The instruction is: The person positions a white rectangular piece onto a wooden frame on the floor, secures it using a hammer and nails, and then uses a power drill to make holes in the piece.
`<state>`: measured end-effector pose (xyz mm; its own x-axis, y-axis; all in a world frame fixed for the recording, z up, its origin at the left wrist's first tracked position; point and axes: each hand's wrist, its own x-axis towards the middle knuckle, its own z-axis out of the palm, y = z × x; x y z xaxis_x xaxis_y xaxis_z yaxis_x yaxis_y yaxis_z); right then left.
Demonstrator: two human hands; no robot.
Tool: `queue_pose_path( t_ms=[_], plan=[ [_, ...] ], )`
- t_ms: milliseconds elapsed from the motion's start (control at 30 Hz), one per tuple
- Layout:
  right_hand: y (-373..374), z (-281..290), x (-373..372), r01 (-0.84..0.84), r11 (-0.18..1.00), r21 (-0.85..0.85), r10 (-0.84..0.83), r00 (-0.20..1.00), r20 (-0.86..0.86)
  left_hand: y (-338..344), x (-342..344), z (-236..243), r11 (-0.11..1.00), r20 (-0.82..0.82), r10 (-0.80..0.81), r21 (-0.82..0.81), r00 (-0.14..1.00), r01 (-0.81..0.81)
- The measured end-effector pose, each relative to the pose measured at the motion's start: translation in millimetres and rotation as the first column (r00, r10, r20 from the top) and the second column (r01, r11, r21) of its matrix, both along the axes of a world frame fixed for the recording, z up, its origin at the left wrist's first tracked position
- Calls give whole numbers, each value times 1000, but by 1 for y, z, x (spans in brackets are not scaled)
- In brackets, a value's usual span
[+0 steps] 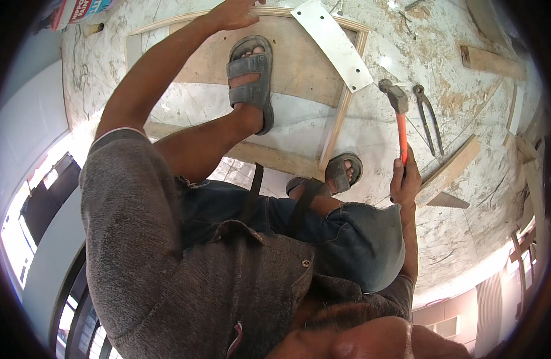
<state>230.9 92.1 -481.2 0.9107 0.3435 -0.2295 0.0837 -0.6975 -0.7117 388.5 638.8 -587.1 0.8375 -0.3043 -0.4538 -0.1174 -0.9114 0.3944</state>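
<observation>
Frame and hammer, seen from above. The wooden frame lies on the floor in front of the person, the left foot inside its outline. The right hand is closed around the handle of the hammer; the left hand is at the far rail, cut by the upper edge, so its grip cannot be told. A white strip lies across the far right corner; pincers lie just beside the hammer head. Hazards, as judged: a stray blow could strike the toes or left fingers, both being near the rails; a knock could slide the strip, which appears loose; a shift of the foot could move the frame. Containers: one printed container, upper left, partly out of view; contents not visible.
</observation>
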Motion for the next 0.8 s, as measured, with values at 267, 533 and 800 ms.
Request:
queue_pose_path(
  t_ms=[267, 533, 800],
  plan=[
    [10, -6, 9, -18, 999, -43, 13, 992, -127, -65, 19, 64, 985, -250, 154, -41, 956, -169],
    [64, -24, 73, -155, 985, -76, 159, 985, 63, -90, 33, 53, 987, -282, 113, 141, 953, -76],
    [96, -8, 110, -197, 980, 11, 195, 974, 113, -89, 28, 55, 988, -274, 101, 138, 956, -65]
  ],
)
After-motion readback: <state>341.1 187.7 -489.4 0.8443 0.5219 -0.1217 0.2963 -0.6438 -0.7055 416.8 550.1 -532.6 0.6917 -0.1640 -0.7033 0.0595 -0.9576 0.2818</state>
